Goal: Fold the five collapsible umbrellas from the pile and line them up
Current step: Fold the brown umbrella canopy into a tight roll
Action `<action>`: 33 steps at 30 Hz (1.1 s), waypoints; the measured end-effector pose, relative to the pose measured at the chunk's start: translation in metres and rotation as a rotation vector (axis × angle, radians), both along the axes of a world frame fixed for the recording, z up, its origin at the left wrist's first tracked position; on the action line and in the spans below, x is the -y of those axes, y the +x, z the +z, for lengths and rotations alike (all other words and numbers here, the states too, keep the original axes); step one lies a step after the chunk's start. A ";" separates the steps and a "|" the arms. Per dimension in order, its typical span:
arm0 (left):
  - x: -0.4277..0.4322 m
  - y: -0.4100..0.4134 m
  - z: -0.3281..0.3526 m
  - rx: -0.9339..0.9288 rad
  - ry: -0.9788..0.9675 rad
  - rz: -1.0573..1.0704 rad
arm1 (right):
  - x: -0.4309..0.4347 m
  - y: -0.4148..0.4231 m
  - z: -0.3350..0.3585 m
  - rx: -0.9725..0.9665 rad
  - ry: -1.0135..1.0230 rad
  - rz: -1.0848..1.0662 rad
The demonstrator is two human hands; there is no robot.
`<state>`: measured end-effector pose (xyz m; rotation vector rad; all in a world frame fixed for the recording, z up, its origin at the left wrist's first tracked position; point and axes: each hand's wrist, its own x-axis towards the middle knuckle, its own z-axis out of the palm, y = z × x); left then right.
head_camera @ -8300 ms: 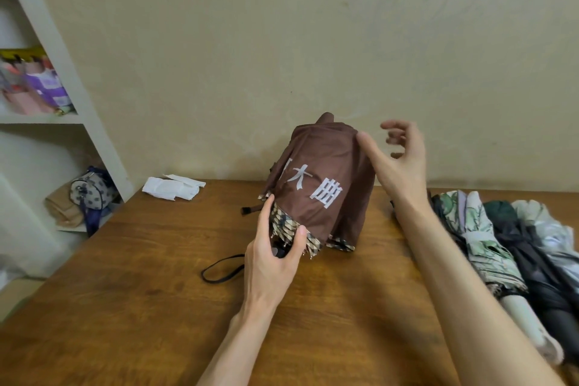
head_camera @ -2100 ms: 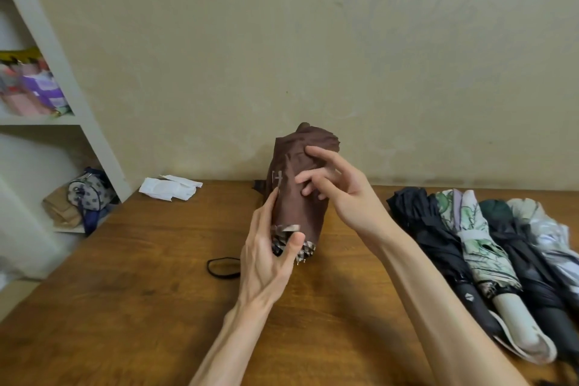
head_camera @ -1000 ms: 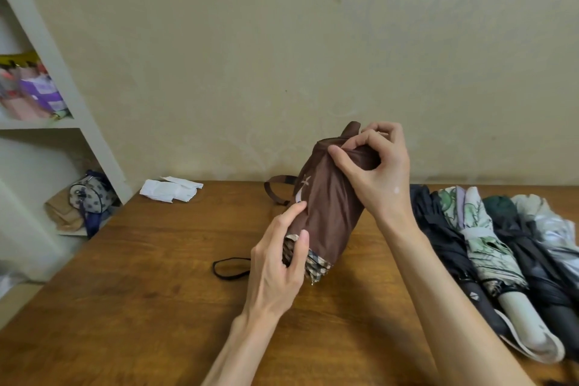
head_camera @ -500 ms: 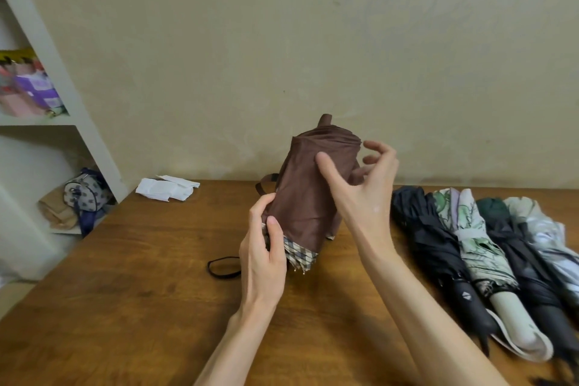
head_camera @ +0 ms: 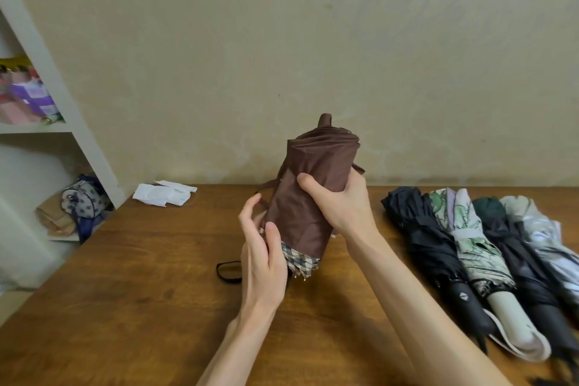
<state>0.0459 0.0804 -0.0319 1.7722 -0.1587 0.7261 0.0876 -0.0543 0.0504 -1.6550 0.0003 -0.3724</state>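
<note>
Roughly at the centre of the frame, the brown umbrella stands nearly upright, tilted a little to the right, above the wooden table. Its smooth, thin cloth is rolled into a fat cylinder with a stubby brown cap on top and a checked beige-and-blue trim at the bottom edge. A narrow brown strap hangs loose at its left side.

Lower right lie four folded umbrellas side by side, touching: a black one, a green-and-lilac floral one with a pale rounded handle, a dark green one, and a crumpled silvery one. A black cord loop rests on the wood left of centre, partly hidden by the left hand. Folded white paper sits near the wall; a white shelf and a spotted bag fill the left edge.

The right hand wraps the roll's middle from the right, thumb across the front. The left hand lies against the lower left, thumb on the cloth, fingers loosely curved; whether it grips anything I cannot tell.
</note>
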 end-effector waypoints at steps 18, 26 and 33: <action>0.010 -0.012 0.016 0.085 0.243 0.182 | -0.007 -0.018 0.018 -0.011 -0.103 0.181; -0.017 0.003 0.021 0.014 -0.221 0.068 | 0.032 -0.004 0.023 0.161 -0.232 0.083; -0.021 0.003 0.022 0.032 -0.134 0.024 | 0.057 0.016 0.000 0.161 -0.516 0.005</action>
